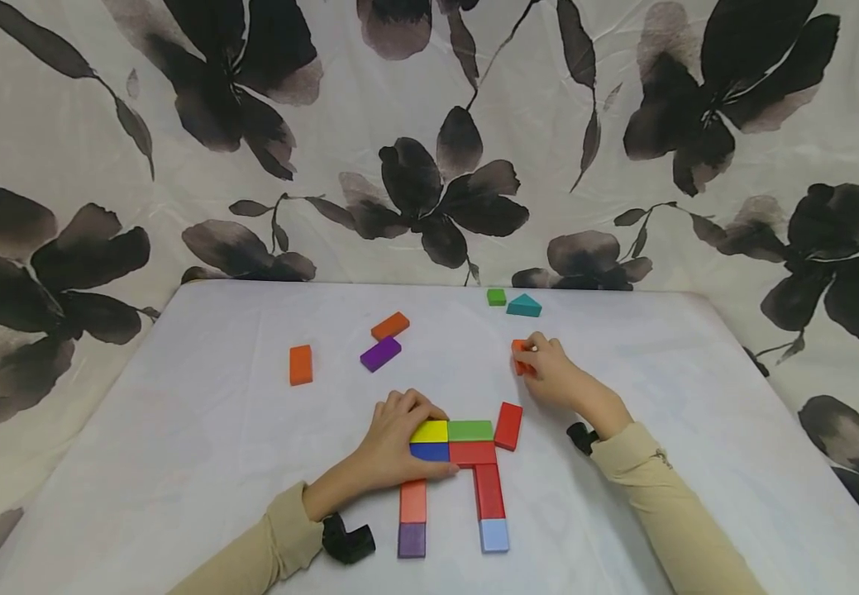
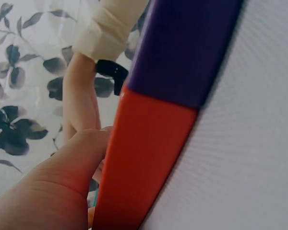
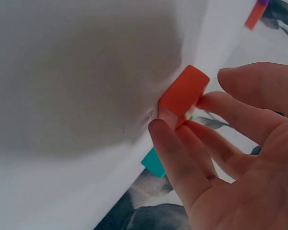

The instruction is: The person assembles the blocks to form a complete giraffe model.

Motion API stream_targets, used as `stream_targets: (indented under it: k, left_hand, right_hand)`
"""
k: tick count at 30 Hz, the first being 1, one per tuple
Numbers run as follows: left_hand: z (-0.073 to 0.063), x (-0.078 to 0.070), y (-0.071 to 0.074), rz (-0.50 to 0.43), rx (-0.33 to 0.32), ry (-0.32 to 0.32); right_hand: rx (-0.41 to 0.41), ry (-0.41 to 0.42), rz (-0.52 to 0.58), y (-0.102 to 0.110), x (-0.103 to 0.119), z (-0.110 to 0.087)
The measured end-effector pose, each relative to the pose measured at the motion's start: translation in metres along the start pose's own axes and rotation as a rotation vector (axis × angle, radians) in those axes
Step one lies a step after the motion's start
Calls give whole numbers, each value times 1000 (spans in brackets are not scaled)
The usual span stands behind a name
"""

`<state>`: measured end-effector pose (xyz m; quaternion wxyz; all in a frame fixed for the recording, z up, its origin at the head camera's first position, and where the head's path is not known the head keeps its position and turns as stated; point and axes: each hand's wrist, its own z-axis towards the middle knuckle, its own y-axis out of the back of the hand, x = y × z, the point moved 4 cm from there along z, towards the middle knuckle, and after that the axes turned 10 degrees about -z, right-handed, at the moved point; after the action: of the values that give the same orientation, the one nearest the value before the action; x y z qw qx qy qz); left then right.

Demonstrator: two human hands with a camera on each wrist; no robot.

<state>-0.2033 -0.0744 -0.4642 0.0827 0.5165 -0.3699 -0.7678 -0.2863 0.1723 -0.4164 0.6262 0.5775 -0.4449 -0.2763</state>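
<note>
Colored toy blocks lie joined in a flat figure on the white table. My left hand [image 1: 399, 442] spans the figure's left side, fingers at the yellow block [image 1: 430, 431] and thumb below the blue block [image 1: 430, 452]. Beside them lie a green block [image 1: 470, 430] and a red block [image 1: 473, 453]. Beneath the left hand run an orange-red block [image 2: 144, 158] and a purple block [image 2: 182, 52]. Farther back, my right hand [image 1: 559, 376] touches an orange block [image 3: 183, 93] with its fingers; in the right wrist view its thumb stands apart from the block.
A separate red block [image 1: 508, 426] leans close to the figure's upper right. A small green block [image 1: 497, 297] and a teal triangle [image 1: 524, 306] lie near the back edge. Loose orange [image 1: 300, 365] and violet [image 1: 380, 354] blocks are at back left. A floral cloth [image 1: 429, 165] hangs behind.
</note>
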Motion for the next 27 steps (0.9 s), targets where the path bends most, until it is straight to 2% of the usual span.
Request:
stream_targets:
  k: [3, 5, 10, 14, 20, 27]
  left_hand:
    - [0, 0, 1, 4, 4, 4]
    - [-1, -1, 2, 0, 2, 4]
    - [-1, -2, 2, -10, -1, 7]
    - [0, -1, 1, -10, 0, 1]
    - [0, -1, 1, -7, -3, -11]
    - [0, 0, 2, -3, -9, -19]
  right_hand:
    - [7, 1, 59, 3, -2, -5]
    - [3, -2, 143, 6, -9, -5]
    - [7, -86, 388, 8, -40, 1]
    - [32, -123, 508, -1, -54, 7]
    - [10, -92, 511, -9, -54, 9]
    - [8, -127, 522, -18, -50, 5]
